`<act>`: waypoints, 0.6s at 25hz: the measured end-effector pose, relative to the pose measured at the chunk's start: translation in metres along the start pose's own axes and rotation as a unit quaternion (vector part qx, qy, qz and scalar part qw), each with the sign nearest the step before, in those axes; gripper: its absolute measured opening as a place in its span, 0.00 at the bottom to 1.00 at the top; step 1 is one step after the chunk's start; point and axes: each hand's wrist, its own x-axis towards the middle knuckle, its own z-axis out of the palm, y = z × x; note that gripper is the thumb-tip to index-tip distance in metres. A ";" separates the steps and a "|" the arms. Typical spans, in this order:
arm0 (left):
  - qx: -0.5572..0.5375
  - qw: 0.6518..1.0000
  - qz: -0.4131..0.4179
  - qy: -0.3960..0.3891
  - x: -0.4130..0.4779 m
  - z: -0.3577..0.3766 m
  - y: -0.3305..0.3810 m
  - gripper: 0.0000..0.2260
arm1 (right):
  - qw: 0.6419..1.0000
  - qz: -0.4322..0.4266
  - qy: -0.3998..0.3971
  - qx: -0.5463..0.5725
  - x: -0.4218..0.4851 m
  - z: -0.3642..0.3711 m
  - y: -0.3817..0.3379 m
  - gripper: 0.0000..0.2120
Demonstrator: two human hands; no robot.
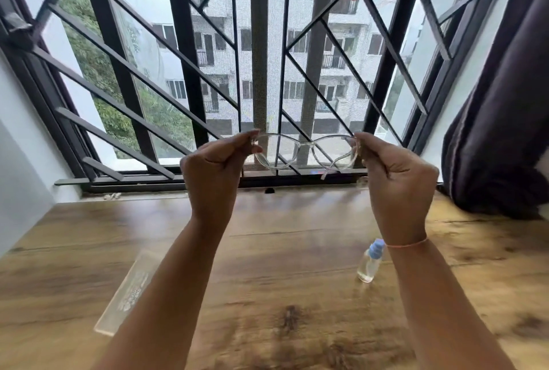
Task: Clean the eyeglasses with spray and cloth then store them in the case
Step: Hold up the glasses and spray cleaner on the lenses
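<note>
Worktop (297, 236): we see wood under a barred window (258, 43).
Fingers (245, 140): left hand (214, 167) and right hand (398, 173) pinch the eyeglasses (306, 144) at the corners.
Risk: we judge a loose pinch could drop them.

Counter (282, 251): wood-grain top, butted against the window sill. Bottle (370, 264): clear, blue cap, upright, right of centre. Clear flat piece (127, 289): left side, partly hidden. Curtain (490, 191): rests on far right corner.
</note>
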 end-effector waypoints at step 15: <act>0.042 0.998 -0.042 -0.017 -0.015 0.007 -0.025 0.11 | 0.999 0.013 -0.031 -0.006 -0.016 0.015 0.035 0.09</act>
